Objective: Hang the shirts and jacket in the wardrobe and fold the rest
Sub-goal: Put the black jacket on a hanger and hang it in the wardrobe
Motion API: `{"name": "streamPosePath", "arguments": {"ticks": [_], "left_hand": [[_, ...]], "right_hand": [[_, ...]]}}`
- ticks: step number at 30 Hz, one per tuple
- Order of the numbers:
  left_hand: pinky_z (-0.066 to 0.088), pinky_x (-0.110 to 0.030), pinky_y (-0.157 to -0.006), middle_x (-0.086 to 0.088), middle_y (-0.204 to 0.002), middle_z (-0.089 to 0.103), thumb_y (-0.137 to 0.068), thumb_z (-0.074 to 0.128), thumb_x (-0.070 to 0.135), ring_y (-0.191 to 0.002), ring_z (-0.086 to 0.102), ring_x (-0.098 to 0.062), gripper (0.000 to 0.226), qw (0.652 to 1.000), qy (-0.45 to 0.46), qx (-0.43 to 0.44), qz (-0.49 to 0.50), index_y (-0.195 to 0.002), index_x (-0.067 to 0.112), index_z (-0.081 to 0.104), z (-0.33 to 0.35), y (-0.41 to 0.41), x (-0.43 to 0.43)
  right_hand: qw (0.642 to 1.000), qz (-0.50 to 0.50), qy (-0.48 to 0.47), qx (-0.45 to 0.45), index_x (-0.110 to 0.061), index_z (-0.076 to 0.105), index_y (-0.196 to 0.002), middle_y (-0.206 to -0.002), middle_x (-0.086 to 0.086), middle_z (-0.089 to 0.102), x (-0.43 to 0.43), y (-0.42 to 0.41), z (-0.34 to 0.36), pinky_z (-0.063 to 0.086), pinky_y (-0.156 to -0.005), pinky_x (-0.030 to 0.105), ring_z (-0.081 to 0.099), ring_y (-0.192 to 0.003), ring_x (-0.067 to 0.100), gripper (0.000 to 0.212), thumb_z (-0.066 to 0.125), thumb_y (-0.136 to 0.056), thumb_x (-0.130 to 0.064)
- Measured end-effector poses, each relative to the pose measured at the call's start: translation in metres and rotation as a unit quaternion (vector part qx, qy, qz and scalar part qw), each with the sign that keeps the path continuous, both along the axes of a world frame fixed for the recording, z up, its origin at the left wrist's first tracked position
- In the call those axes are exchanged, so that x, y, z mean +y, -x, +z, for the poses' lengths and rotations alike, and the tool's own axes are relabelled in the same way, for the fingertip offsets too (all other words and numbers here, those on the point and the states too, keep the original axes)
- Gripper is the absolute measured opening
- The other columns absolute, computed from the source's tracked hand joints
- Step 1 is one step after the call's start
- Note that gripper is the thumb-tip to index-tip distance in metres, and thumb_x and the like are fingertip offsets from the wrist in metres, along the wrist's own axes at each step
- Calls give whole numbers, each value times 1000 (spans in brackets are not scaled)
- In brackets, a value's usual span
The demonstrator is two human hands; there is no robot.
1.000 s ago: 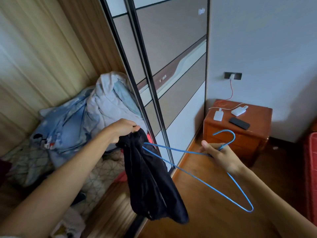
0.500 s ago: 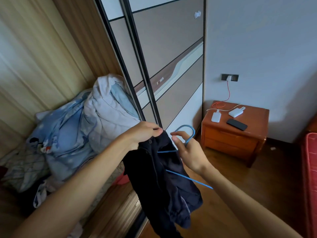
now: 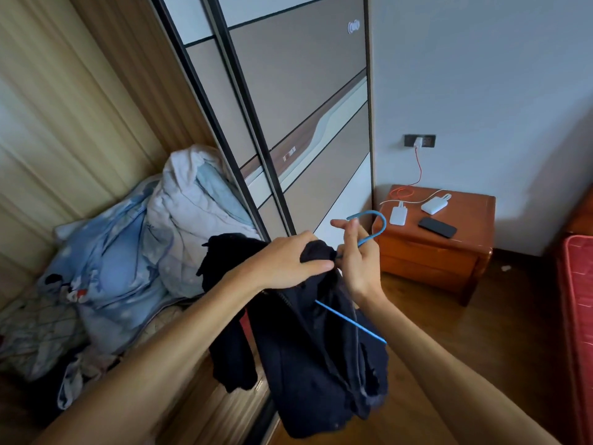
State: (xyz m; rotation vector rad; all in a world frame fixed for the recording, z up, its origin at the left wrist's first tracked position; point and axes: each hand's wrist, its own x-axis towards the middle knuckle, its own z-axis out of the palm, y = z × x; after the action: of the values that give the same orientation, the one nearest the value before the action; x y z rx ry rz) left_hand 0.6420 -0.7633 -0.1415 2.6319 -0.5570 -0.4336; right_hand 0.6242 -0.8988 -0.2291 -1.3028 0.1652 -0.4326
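We held a dark navy zip jacket [image 3: 308, 364] before the wardrobe [image 3: 288, 91], bunched at the collar, its body hanging limp. A thin blue wire hanger [image 3: 365, 213] sat inside it, hook upright, one arm poking out. Pale blue and white garments [image 3: 128, 252] lay heaped left of the wardrobe's sliding doors.

On my feed the left forearm [image 3: 179, 342] at seven o'clock and the right forearm [image 3: 449, 374] at five run bare from the frame's edge to the left hand [image 3: 285, 261] and right hand [image 3: 359, 264].
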Motion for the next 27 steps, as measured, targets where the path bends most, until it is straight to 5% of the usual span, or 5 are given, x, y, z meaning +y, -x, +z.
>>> {"name": "streamPosePath", "arguments": {"ticks": [7, 12, 16, 20, 27], "left_hand": [[53, -36, -82, 5, -87, 72, -93, 64, 38, -84, 65, -15, 16, 994, 55, -91, -5, -100, 25, 69, -7, -12, 5], [39, 2, -72, 18, -97, 63, -97, 63, 28, -97, 60, -8, 21, 986, 84, -135, 49, -117, 31, 66, 8, -21, 22], [54, -24, -83, 12, -91, 73, -96, 63, 32, -90, 68, -14, 22, 983, 96, -149, 50, -116, 26, 71, 16, -23, 39], [43, -14, -61, 12, -77, 70, -96, 63, 30, -58, 58, 7, 17, 980, 121, -150, 44, -111, 26, 72, 20, -19, 35], [37, -7, -54, 29, -57, 60, -97, 62, 26, -51, 51, 16, 18, 980, 131, -148, 37, -112, 21, 71, 23, -8, 41]], "right_hand": [[992, 72, 103, 9, -27, 61, -111, -69, -1, 67, -22, 2, 14, 51, -70, 30, 62, -65, 8, 33, 58, -93, -55], [958, -43, 283, -16, -14, 55, -79, -77, 2, 56, -76, 26, -29, 43, -68, 25, 52, -73, 13, 31, 64, -93, -41], [954, -25, 229, 191, -11, 54, -65, -62, 8, 57, -111, 56, -109, 42, -60, 36, 53, -66, 21, 34, 45, -94, -26], [876, 176, 341, 293, -16, 66, -97, -95, -3, 69, -74, 66, -163, 52, -83, 35, 66, -96, 22, 12, 58, -91, -21], [822, 180, 459, 284, -16, 41, -130, -126, 4, 56, -5, 30, -162, 47, -84, 40, 55, -115, 31, 71, 60, -77, -59]]}}
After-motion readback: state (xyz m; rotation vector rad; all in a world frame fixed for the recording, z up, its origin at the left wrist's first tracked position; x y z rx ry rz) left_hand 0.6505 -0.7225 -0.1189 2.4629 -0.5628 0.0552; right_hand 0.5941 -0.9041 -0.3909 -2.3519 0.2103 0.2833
